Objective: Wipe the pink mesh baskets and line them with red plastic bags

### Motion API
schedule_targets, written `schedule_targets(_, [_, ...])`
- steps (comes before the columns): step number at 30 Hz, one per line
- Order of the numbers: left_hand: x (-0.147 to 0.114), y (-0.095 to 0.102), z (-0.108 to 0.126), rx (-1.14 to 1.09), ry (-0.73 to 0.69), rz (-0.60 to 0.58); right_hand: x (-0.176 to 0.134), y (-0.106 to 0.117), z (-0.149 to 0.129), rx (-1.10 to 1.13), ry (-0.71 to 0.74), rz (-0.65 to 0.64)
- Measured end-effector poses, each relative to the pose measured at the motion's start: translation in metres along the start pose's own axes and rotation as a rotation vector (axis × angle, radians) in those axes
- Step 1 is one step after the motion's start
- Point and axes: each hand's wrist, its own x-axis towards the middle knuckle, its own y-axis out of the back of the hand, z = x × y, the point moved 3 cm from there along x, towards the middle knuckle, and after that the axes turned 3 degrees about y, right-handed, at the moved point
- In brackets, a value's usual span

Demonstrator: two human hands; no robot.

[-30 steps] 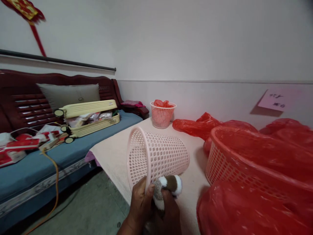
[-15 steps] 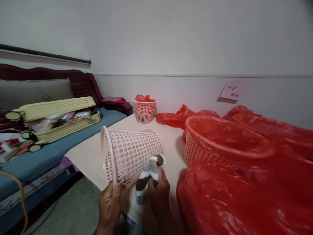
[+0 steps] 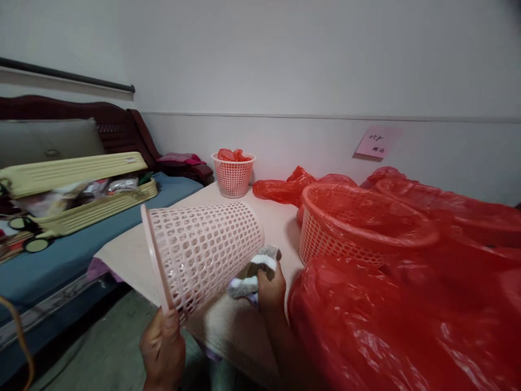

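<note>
A pale pink plastic basket (image 3: 211,247) with a lattice wall lies on its side on the table, its rim facing left. My left hand (image 3: 163,345) grips that rim at its lower edge, thumb on the outside. In my right hand (image 3: 272,285) is a striped cloth (image 3: 256,271) in grey, white and brown, bunched under the fingers. The cloth is against or very close to the basket's lower right wall, near the base. The inside of the basket shows only through its holes.
Right of me, red plastic bags (image 3: 366,326) cover much of the table (image 3: 280,225) around a larger basket lined in red (image 3: 325,239). A small basket (image 3: 234,179) holding red plastic stands at the back. Left is a bed with an open yellow suitcase (image 3: 97,209).
The basket has turned slightly, its rim swinging left and nearer with my left hand. My right hand and the cloth have shifted slightly, and the cloth is folded differently. The whole view has moved a little.
</note>
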Motion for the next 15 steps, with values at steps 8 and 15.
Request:
schedule_targets(8, [-0.002, -0.012, 0.009, 0.118, -0.006, -0.073, -0.090, -0.022, -0.036, -0.026, 0.577, -0.231])
schedule_targets(15, [-0.010, -0.026, 0.026, 0.192, -0.029, -0.076, -0.130, -0.021, -0.051, -0.114, 0.810, -0.459])
